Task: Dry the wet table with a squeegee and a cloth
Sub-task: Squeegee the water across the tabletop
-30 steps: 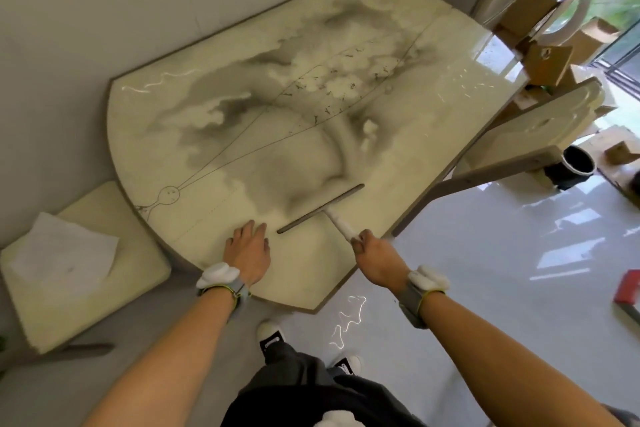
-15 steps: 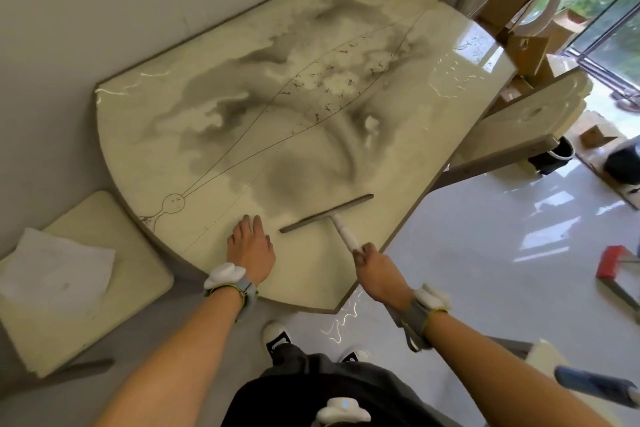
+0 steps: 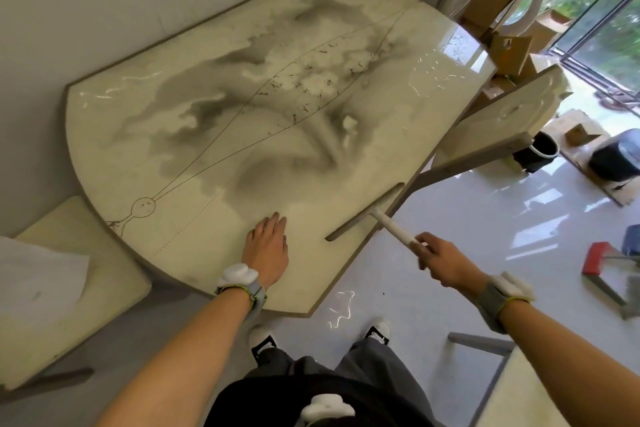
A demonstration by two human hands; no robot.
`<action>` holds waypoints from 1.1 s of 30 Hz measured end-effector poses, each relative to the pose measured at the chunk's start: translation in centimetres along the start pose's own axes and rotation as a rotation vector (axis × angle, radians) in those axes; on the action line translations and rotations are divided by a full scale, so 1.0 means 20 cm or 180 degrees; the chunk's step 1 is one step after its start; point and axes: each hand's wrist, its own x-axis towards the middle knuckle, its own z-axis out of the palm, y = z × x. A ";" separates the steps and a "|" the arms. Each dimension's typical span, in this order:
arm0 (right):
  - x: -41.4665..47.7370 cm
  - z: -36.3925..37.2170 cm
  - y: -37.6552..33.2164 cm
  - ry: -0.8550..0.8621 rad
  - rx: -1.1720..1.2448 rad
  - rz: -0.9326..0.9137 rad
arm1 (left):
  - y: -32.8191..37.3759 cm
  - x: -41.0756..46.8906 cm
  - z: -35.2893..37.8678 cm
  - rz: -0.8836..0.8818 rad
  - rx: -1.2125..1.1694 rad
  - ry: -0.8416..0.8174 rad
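Right hand: fingers curled round the end of the white cylindrical handle of the grey-bladed squeegee, whose blade lies ahead of the fingertips at the right edge of the wet, cream, grey-stained table. Left hand: fingers straight and together, flat on the tabletop, just left of the blade. White crumpled cloth: well apart, left of those fingers, on a cream stool.

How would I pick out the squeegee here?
Start at the big cream table with grey stains. At its near right edge sits the squeegee, a dark flat blade on a white handle gripped by the right hand. It is the only T-shaped thing there.
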 end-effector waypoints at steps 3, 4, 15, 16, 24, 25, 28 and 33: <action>0.05 -0.17 0.15 -0.0197 -0.0159 0.0020 | 0.14 0.04 0.05 -0.0062 0.0074 -0.0096; 0.09 -0.21 0.18 -0.0270 -0.0235 -0.0023 | 0.19 0.05 0.07 -0.0119 0.0085 -0.0099; 0.53 -0.37 0.02 -0.0569 -0.0604 -0.1301 | 0.52 0.14 0.16 -0.1477 -0.0155 0.0126; 0.53 -0.42 0.08 -0.0575 -0.0591 -0.1333 | 0.57 0.16 0.16 -0.1598 -0.0230 0.0172; 0.65 -0.64 0.34 -0.0856 -0.1045 -0.1403 | 0.78 0.16 0.25 -0.2033 -0.0286 0.0155; 0.66 -0.62 0.29 -0.0890 -0.1091 -0.1479 | 0.78 0.15 0.25 -0.2055 -0.0278 0.0136; 0.69 -0.50 0.12 -0.0893 -0.1191 -0.1678 | 0.76 0.10 0.24 -0.2198 -0.0279 0.0125; 0.74 -0.27 -0.19 -0.0817 -0.1391 -0.1754 | 0.69 0.00 0.19 -0.2351 -0.0351 0.0062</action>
